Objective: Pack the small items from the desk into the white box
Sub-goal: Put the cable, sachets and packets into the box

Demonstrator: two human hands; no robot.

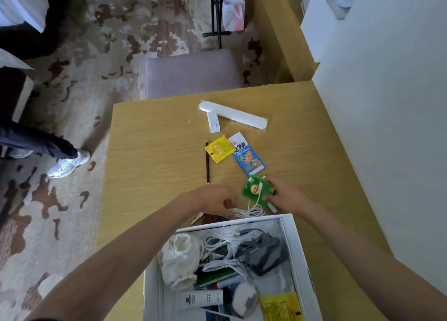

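Left hand: the left hand (215, 197) rests on the table (154, 151) just past the far rim of the white box (294, 248), fingers curled onto the coiled white cable (251, 210); whether it truly grips the cable cannot be told.
Right hand: the right hand (285, 195) pinches the green tea packet (256, 187) by its right side, thumb under, fingers on top.
Cable: it lies on the table between the two hands, touching the box's far rim, one strand running up over the green packet.
Box: open at the near table edge, already crowded with a cloth pouch (180, 260), a dark charger (263, 253), white cords, a tube (200, 299) and a yellow packet (280, 306).
Still on the table: a pencil (207, 162), a yellow sachet (219, 149), a blue snack packet (246, 155), a white bar (233, 114) and a white plug (213, 125) touching it.
Open room: the left half of the table is bare to its left edge; the right side ends at a white wall (387, 103).
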